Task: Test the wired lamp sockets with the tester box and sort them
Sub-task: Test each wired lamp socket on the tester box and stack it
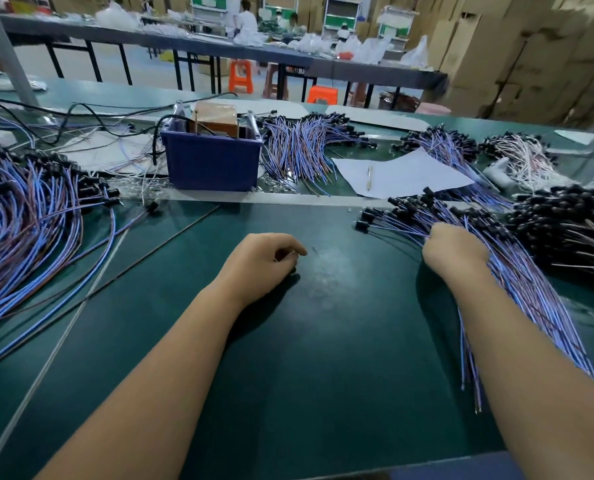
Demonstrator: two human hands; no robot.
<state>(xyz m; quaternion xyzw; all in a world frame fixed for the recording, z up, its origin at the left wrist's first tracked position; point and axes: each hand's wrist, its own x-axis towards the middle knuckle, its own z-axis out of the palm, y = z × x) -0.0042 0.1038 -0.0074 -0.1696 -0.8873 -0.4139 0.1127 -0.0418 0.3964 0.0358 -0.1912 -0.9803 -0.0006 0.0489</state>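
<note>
Head view, looking down on a green work table (323,341). Left hand (264,259) resting near the table's middle, fingers loosely curled, nothing visibly held; a small dark shape under the fingertips too unclear to identify. Right hand (453,249) laid on a fanned bundle of wired lamp sockets (517,271), fingers turned away from the camera and hidden among the blue and purple wires; whether curled round them or merely pressing, impossible to tell. Black socket heads (375,216) of that bundle pointing left and up, bare wire ends trailing toward the lower right beside the forearm. Tester box (212,157), a blue bin with a brown unit and black cables inside, standing at the far side of the table, well apart from both hands. Large heap of wired sockets (29,216) at the left edge. Further heap (299,147) just right of the box. Dense pile of black sockets (565,216) at the far right. White paper sheet (399,174) with a pen (369,176) lying on it, between the box and the right-hand bundle. Behind, long tables, orange stools (241,76) and stacked cardboard cartons (531,53).
</note>
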